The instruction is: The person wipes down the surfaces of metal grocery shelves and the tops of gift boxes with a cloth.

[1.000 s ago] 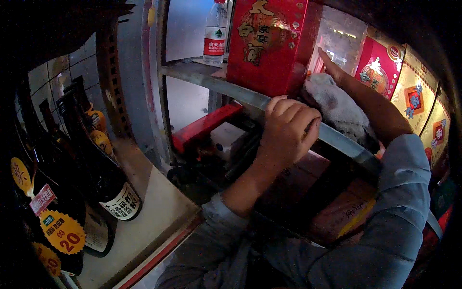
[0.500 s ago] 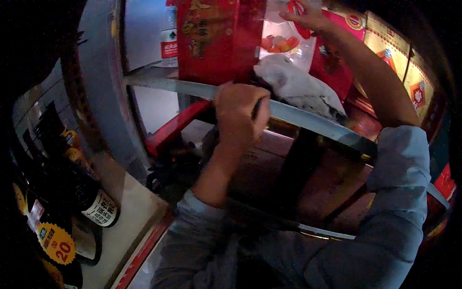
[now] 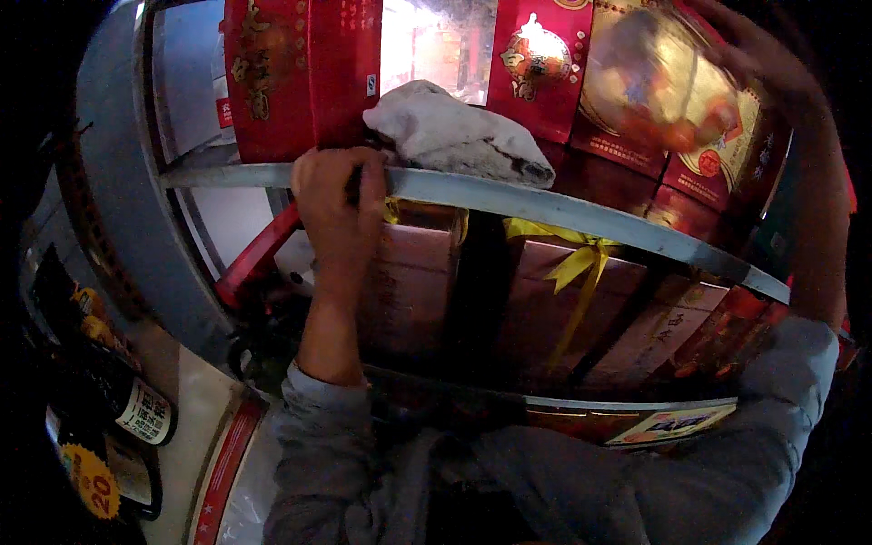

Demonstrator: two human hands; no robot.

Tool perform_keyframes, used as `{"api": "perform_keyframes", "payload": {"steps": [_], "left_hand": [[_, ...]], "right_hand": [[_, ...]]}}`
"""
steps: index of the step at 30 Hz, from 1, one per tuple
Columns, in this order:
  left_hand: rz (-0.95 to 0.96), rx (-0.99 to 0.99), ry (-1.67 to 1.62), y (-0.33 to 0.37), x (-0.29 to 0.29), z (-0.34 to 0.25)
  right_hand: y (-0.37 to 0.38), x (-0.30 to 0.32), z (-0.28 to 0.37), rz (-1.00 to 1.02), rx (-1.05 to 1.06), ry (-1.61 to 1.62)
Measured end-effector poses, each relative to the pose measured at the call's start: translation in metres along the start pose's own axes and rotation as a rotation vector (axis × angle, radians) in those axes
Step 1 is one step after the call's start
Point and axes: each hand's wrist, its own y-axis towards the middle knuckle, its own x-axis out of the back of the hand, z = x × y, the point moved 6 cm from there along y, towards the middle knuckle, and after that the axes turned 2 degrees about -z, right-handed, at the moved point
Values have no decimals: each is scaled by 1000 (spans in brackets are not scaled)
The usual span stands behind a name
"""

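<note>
My left hand (image 3: 338, 195) is closed over the front edge of a grey metal shelf (image 3: 454, 188), its fingers curled at the rim. Just right of it, a crumpled, dirty white cloth (image 3: 459, 136) lies on the shelf. At the upper right, my right hand (image 3: 749, 50) is raised in shadow and partly smeared, closed on a clear plastic container (image 3: 640, 86). Blurred orange-red pieces (image 3: 713, 125) show inside the container, which is in front of gold and red gift boxes (image 3: 627, 150). How the right fingers grip it is hard to see.
A tall red box (image 3: 300, 82) stands behind my left hand, and another red box (image 3: 531, 68) right of a bright gap. Pinkish boxes, one with a yellow ribbon (image 3: 579, 263), fill the shelf below. Dark bottles (image 3: 141, 409) stand at the lower left.
My right hand has carried the clear container to the right, away from the gap between the red boxes. My left hand stays on the shelf edge. The whole view has shifted.
</note>
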Motion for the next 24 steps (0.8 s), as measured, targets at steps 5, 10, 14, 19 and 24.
{"api": "perform_keyframes", "payload": {"steps": [5, 10, 14, 19, 24], "left_hand": [[-18, 6, 20, 1, 4, -1], [4, 20, 27, 1, -1, -1], [15, 4, 24, 0, 0, 1], [28, -37, 60, -2, 5, -1], [13, 15, 17, 1, 6, 0]], "right_hand": [[-29, -8, -56, 347, -223, -174], [-30, -11, -64, 357, -175, -210], [-12, -36, -42, 455, -144, -306], [-3, -29, -48, 395, -153, -564], [15, -50, 46, 23, 122, -548]]}}
